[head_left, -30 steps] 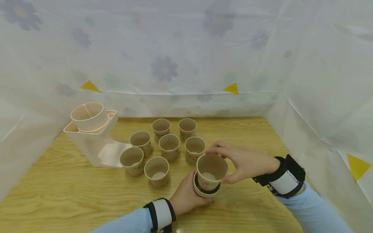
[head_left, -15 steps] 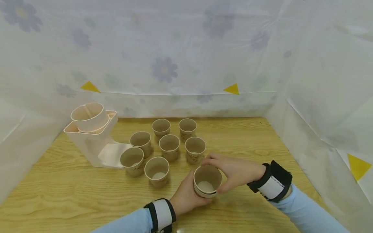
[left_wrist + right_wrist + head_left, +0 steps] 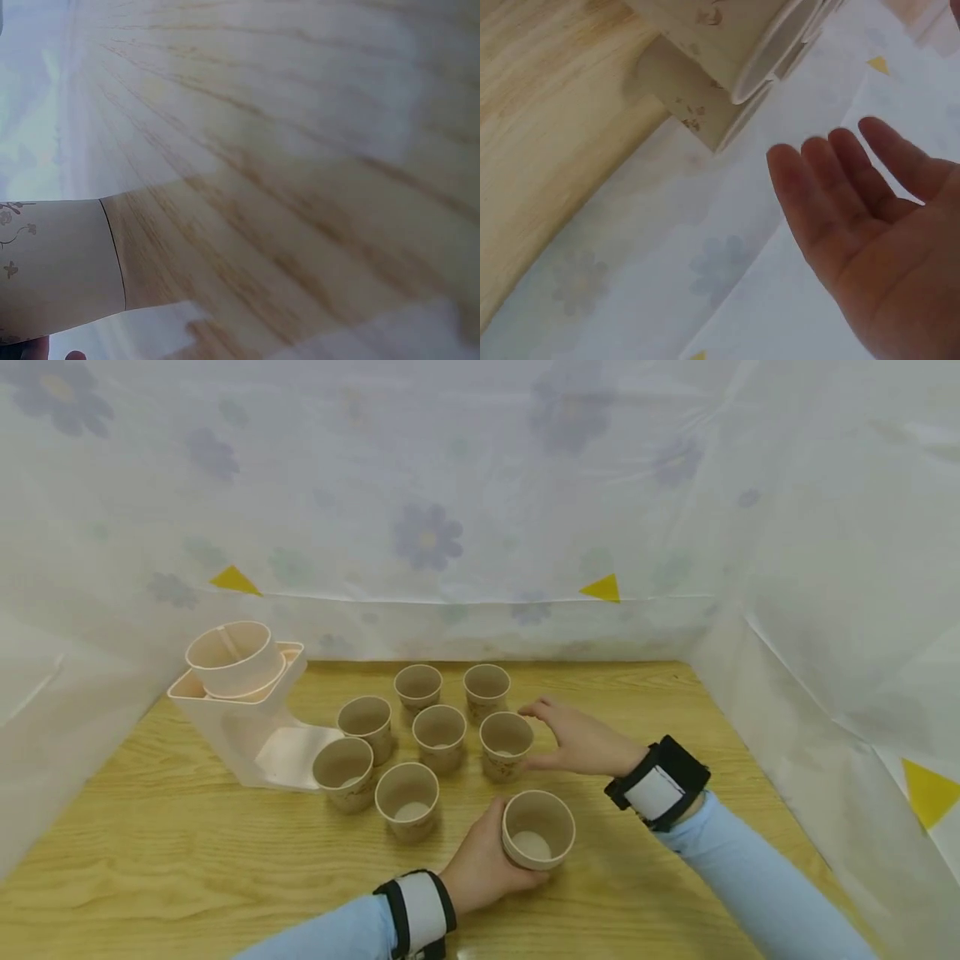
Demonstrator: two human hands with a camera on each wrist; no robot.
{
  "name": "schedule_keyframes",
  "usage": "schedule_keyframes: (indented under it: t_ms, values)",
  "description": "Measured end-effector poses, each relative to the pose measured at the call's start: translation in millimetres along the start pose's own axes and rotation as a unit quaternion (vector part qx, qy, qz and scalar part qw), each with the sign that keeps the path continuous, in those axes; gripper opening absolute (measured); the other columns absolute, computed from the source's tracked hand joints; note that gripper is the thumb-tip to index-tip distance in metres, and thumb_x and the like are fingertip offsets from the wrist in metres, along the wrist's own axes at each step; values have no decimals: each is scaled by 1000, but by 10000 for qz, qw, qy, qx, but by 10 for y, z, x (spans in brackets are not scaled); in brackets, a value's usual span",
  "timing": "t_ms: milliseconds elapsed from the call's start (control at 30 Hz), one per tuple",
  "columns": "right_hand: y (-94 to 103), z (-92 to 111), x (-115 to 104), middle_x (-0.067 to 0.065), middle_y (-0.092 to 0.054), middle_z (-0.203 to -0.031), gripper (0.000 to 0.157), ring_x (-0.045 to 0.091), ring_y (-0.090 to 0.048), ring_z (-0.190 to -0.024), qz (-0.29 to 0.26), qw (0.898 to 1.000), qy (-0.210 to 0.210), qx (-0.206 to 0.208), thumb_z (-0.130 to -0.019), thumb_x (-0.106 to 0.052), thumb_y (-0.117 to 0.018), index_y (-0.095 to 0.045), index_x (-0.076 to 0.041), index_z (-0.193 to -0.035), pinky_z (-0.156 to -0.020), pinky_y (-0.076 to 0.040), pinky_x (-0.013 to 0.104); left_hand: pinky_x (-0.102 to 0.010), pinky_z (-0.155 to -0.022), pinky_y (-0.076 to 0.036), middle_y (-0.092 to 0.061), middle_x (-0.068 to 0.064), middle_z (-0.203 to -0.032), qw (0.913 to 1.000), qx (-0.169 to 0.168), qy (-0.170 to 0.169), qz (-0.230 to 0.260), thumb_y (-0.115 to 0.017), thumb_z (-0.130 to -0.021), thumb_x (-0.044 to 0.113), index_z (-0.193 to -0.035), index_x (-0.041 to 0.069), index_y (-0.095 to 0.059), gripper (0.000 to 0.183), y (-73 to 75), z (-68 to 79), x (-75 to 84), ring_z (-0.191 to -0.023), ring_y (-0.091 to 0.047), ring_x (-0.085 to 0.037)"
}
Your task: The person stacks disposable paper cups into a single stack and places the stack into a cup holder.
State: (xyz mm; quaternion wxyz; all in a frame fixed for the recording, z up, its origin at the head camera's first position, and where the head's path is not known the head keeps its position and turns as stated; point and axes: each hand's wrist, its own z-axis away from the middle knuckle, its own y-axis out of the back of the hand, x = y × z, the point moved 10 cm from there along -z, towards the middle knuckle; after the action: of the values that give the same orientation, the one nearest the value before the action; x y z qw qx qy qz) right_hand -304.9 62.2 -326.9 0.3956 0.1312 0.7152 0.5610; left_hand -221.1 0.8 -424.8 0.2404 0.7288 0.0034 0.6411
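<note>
At the table's near side, my left hand (image 3: 487, 864) grips a stack of nested beige paper cups (image 3: 538, 831), curled round its left side. The left wrist view shows a pale flower-printed cup wall (image 3: 60, 270), with fingertips (image 3: 75, 355) below it. My right hand (image 3: 588, 743) reaches to the right side of a single upright paper cup (image 3: 505, 760), thumb and fingers spread. Whether it touches that cup is unclear in the head view. The right wrist view has the hand (image 3: 885, 240) relaxed with nothing in it, apart from the tilted-looking cups (image 3: 712, 45).
Several more upright paper cups (image 3: 407, 802) stand left of and behind these two. A pale pink plastic stand (image 3: 247, 735) with a round open tub (image 3: 232, 660) on top is at the left. White flowered sheets (image 3: 480, 510) enclose the wooden table (image 3: 187, 860).
The right hand lowered one paper cup into the cup held by the left hand, let go of it, and moved up and away to another cup. The left hand stayed in place.
</note>
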Motion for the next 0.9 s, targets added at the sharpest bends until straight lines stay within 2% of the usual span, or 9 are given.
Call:
schedule_keyframes:
  t_ms: [67,200,367,533,633,733,833,900]
  values:
    - [-41,-111,138,24,-48,-131,78,35,-50,-118,92,9996,-256,61,-76,-38,-72,-44,5,-135,-96,-46,50,-49,-96,-45,-58,-14,-123,10000,7,-12,-13,-82,-64,17,-128,4,-41,77,-14,1,5,-112,-55,-26]
    - [-164,-244,327,27,-45,-133,89,37,-47,-120,75,9984,-549,-75,-72,-41,-74,-40,8,-138,-98,-44,51,-47,-96,-46,-58,-13,-122,10000,-8,-38,-86,-83,-63,17,-127,4,-42,77,-50,-6,23,-111,-55,-25]
    - [-301,-320,470,27,-50,-128,88,35,-50,-114,84,9978,-649,-103,-69,-41,-75,-45,11,-134,-96,-46,49,-46,-96,-46,-58,-12,-123,10000,-46,-32,-68,-83,-63,17,-128,4,-41,78,-78,-17,45,-111,-55,-24]
    - [-317,-326,496,29,-51,-128,84,36,-52,-113,-124,9976,-678,-44,-73,-39,-72,-44,12,-133,-96,-46,49,-47,-97,-45,-57,-13,-124,10000,-26,12,42,-83,-63,18,-129,4,-40,79,-61,-22,42,-112,-55,-24]
    - [-194,-255,474,27,-53,-129,83,35,-53,-114,-355,9968,-716,19,-75,-39,-70,-42,10,-136,-96,-46,50,-48,-97,-44,-57,-13,-124,9999,-6,44,93,-83,-63,19,-130,4,-40,80,-42,-25,32,-113,-54,-25]
    - [51,-110,363,23,-55,-128,79,33,-53,-114,-657,9959,-609,143,-77,-36,-71,-41,6,-137,-94,-47,50,-49,-97,-44,-57,-13,-125,9999,10,59,126,-83,-64,20,-130,4,-40,81,-25,-21,23,-113,-54,-25]
    - [331,71,158,20,-55,-125,72,30,-52,-111,-820,9960,-145,323,-77,-28,-73,-44,4,-135,-91,-47,50,-49,-97,-44,-57,-13,-125,9999,30,41,153,-83,-64,19,-130,3,-40,80,-9,-9,20,-113,-54,-26]
    - [492,202,-23,18,-56,-124,68,27,-52,-109,-828,9953,326,395,-76,-21,-74,-46,4,-132,-90,-47,50,-49,-97,-44,-57,-14,-124,9999,42,24,140,-83,-64,19,-129,3,-40,79,-1,-2,17,-113,-55,-26]
